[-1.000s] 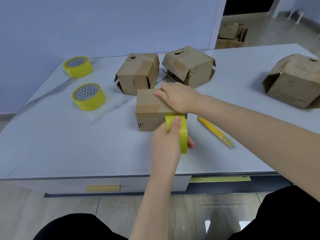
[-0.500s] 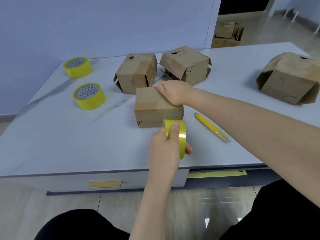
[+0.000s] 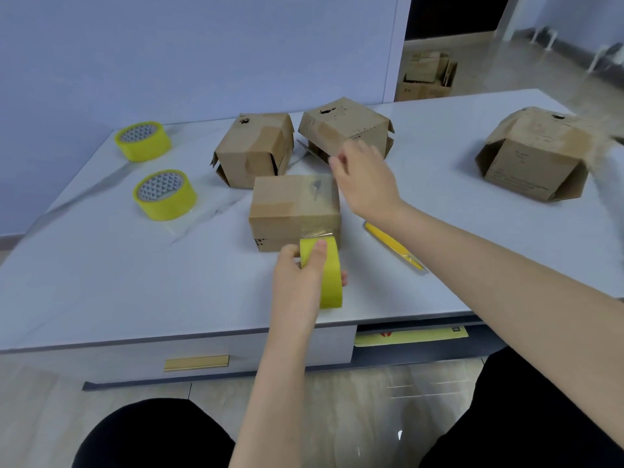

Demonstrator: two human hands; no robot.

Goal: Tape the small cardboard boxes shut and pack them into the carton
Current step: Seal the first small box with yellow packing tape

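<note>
A small cardboard box (image 3: 287, 207) stands on the table in front of me, with clear tape running over its right part down to a yellow tape roll (image 3: 326, 271). My left hand (image 3: 297, 282) grips that roll just in front of the box. Lifted off the box, my right hand (image 3: 366, 179) hovers blurred at its far right corner, fingers loosely bent and holding nothing. Behind stand two more small boxes (image 3: 255, 148) (image 3: 347, 128) with loose flaps, and another box (image 3: 537, 157) sits far right.
Two spare yellow tape rolls (image 3: 143, 140) (image 3: 165, 194) lie at the left of the white table (image 3: 135, 282). A yellow utility knife (image 3: 393, 246) lies right of the box. Cardboard cartons (image 3: 427, 76) stand on the floor beyond the table.
My right hand has lifted off the box top and moved back to the right. My left hand has pulled the roll down and toward me, stretching tape over the box.
</note>
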